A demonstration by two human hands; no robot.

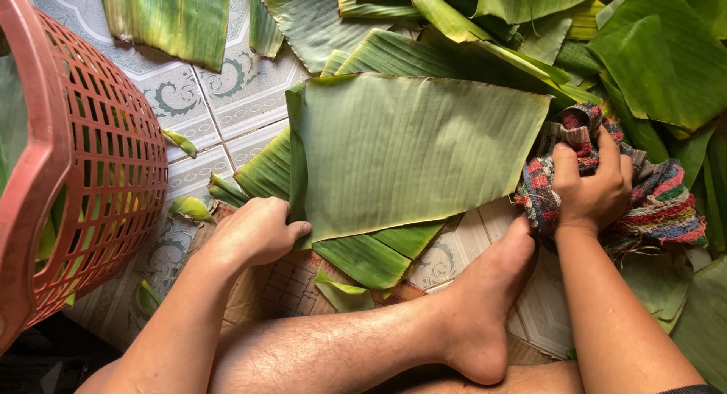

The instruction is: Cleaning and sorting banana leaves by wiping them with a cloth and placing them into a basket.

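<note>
Banana leaf sheet [413, 148] lies flat on the stack, centre floor. Left hand [257, 231] pinches its near-left edge; right hand [592, 183] is closed around a bunched woven cloth [666, 201] at the sheet's right edge. Risk: a hard stroke could split the leaf along its ribs, or the loose stack could slide on the tiles [250, 91].

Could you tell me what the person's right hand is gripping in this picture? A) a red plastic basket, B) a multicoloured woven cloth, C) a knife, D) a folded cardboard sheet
B: the right hand is closed on a bunched multicoloured woven cloth beside the large banana leaf, whose edge the left hand pins down.
</note>
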